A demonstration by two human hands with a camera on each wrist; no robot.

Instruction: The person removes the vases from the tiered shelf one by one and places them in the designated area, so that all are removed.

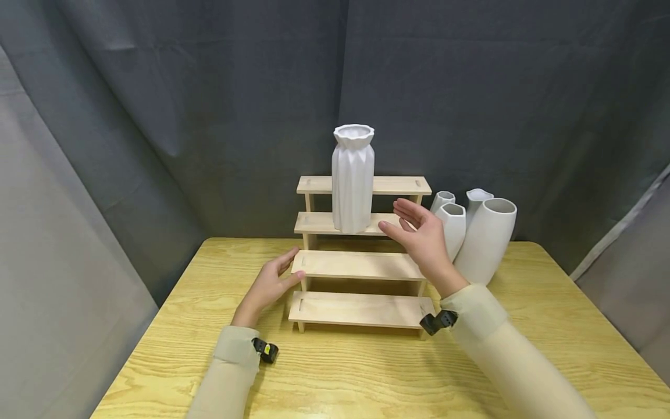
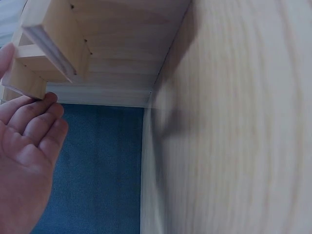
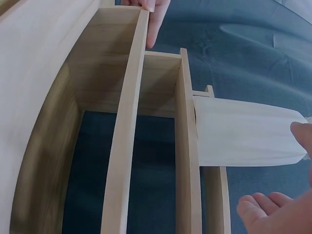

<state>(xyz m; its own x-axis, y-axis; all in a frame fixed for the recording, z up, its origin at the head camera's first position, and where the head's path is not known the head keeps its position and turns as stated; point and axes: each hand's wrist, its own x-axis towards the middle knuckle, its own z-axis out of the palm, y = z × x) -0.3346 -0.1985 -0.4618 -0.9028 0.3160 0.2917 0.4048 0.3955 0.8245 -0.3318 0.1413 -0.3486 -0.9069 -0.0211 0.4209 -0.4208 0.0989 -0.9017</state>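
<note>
A white pleated vase (image 1: 353,180) with a flared, scalloped rim stands upright on the second-highest step of a pale wooden tiered display stand (image 1: 361,265). My right hand (image 1: 421,238) is held just right of the vase's lower part, its fingers extended and the thumb apart. In the right wrist view, a gap shows between these fingers and the vase (image 3: 246,131). My left hand (image 1: 269,285) holds the left end of the step below, thumb at the front corner and fingers around the end. The left wrist view shows those fingers (image 2: 36,117) against the wooden end.
Several white vases (image 1: 484,241) stand close together right of the stand, behind my right wrist. The stand rests on a yellow wood-grain table (image 1: 335,372). Dark grey curtains (image 1: 251,116) hang behind it, and lighter cloth (image 1: 57,233) hangs at the left.
</note>
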